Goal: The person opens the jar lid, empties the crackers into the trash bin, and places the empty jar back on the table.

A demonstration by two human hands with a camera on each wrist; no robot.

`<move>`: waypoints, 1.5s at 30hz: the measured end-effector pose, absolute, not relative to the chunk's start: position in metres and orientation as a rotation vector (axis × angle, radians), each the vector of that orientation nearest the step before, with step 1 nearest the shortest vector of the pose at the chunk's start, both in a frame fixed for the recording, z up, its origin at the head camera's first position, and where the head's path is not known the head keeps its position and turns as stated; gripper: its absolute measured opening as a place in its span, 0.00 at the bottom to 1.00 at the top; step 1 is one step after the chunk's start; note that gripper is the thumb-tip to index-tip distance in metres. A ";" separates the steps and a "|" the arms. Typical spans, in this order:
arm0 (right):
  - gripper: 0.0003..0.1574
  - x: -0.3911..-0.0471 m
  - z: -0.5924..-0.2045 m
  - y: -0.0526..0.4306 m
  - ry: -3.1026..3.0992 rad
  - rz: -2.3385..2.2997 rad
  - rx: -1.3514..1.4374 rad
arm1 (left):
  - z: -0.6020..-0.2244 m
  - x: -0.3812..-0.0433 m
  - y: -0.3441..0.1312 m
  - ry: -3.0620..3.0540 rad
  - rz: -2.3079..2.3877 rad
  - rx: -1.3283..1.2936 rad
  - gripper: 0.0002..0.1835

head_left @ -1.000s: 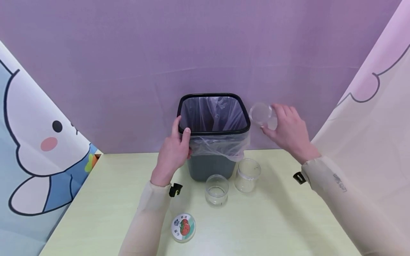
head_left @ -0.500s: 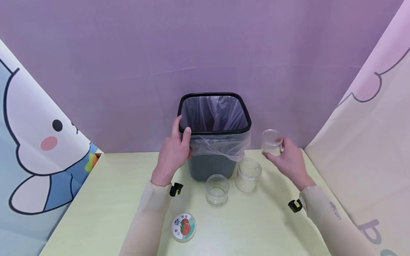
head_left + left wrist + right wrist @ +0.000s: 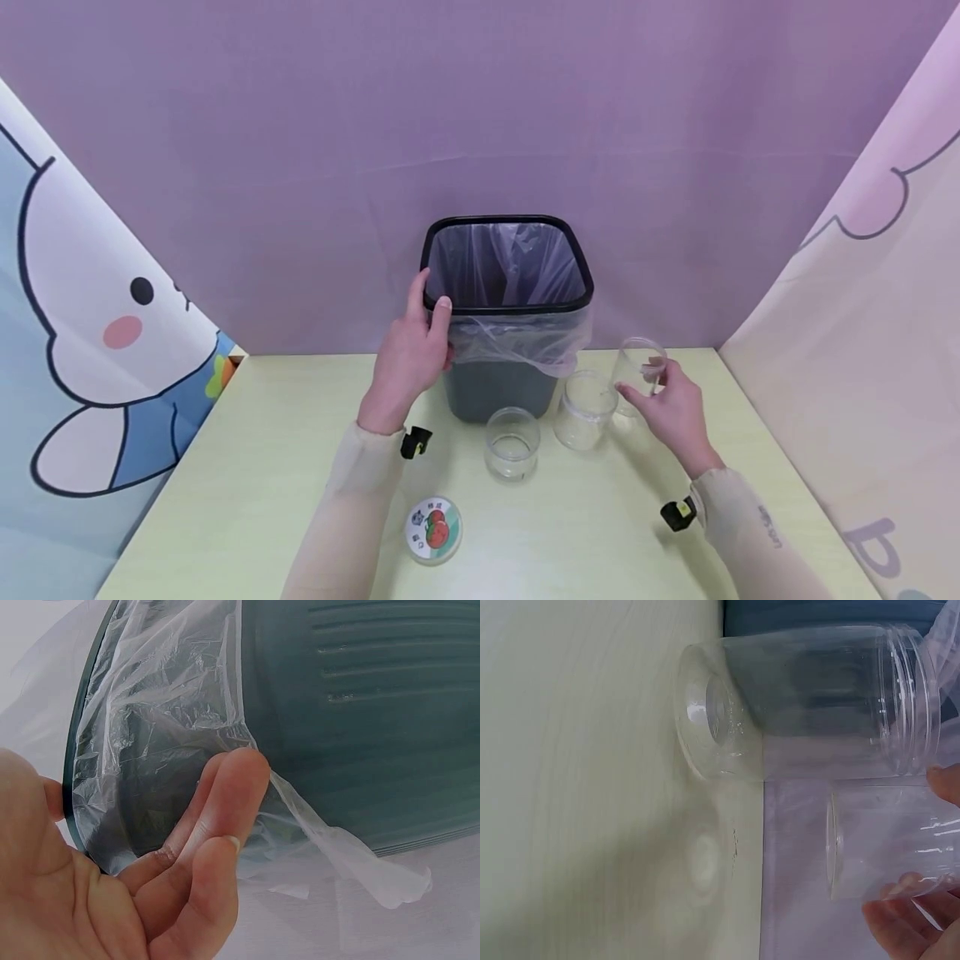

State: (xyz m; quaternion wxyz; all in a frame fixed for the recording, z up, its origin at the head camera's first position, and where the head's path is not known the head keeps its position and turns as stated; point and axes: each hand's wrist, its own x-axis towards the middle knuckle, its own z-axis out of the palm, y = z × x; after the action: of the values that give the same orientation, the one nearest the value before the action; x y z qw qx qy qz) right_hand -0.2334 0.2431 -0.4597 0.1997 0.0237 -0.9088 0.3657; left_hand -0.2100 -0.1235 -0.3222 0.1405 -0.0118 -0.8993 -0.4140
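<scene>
My left hand [image 3: 408,354] grips the near left corner of a grey trash bin [image 3: 495,392] by its black rim. In the left wrist view, its fingers [image 3: 232,787] lie along the clear liner bag [image 3: 172,682] folded over the bin's outside. My right hand [image 3: 675,417] holds a clear plastic jar [image 3: 632,375] between thumb and fingers, mouth up, low over the table to the bin's right. Right beside it stands a taller clear jar [image 3: 585,412], whose threaded neck shows in the right wrist view. A shorter clear jar [image 3: 512,446] stands in front of the bin.
A round lid [image 3: 433,531] with a tomato picture lies on the pale table [image 3: 570,533] near my left forearm. Behind the bin rises a purple cloth backdrop [image 3: 300,183]. Printed cartoon sheets [image 3: 105,333] flank both sides.
My right hand has brought the clear jar down from beside the bin's rim to near the table, turning it upright. The left hand stays on the bin.
</scene>
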 end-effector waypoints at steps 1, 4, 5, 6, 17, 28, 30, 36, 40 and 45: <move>0.42 -0.233 -0.461 0.243 -2.541 1.028 0.057 | -0.322 -0.210 -0.124 -2.596 -1.196 -0.035 0.35; 0.42 -0.232 -0.462 0.243 -2.541 1.065 0.031 | -0.322 -0.210 -0.124 -2.594 -1.185 -0.038 0.35; 0.43 -0.232 -0.464 0.244 -2.542 1.076 0.024 | -0.323 -0.210 -0.124 -2.598 -1.178 -0.037 0.35; 0.43 -0.232 -0.465 0.245 -2.542 1.086 0.016 | -0.323 -0.210 -0.124 -2.600 -1.172 -0.037 0.34; 0.41 -0.228 -0.487 0.256 -2.622 1.104 -0.073 | -0.322 -0.209 -0.124 -2.606 -1.171 -0.050 0.36; 0.40 -0.224 -0.510 0.255 -2.632 1.104 -0.056 | -0.321 -0.209 -0.124 -2.610 -1.175 -0.042 0.34; 0.39 -0.223 -0.512 0.255 -2.631 1.107 -0.054 | -0.321 -0.209 -0.124 -2.609 -1.177 -0.041 0.33; 0.43 -0.221 -0.516 0.255 -2.633 1.123 -0.082 | -0.322 -0.210 -0.123 -2.608 -1.190 -0.041 0.33; 0.48 -0.219 -0.516 0.254 -2.638 1.150 -0.099 | -0.323 -0.211 -0.124 -2.607 -1.201 -0.037 0.35; 0.49 -0.217 -0.520 0.251 -2.616 1.171 -0.096 | -0.324 -0.211 -0.127 -2.608 -1.219 -0.060 0.36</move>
State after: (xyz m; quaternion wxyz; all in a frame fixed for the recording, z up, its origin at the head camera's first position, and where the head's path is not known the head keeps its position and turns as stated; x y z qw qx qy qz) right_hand -0.2170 0.2506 -0.5197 0.1366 -0.0333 -0.9037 0.4045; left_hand -0.2110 -0.1265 -0.3238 0.1306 -0.0208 -0.8980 -0.4197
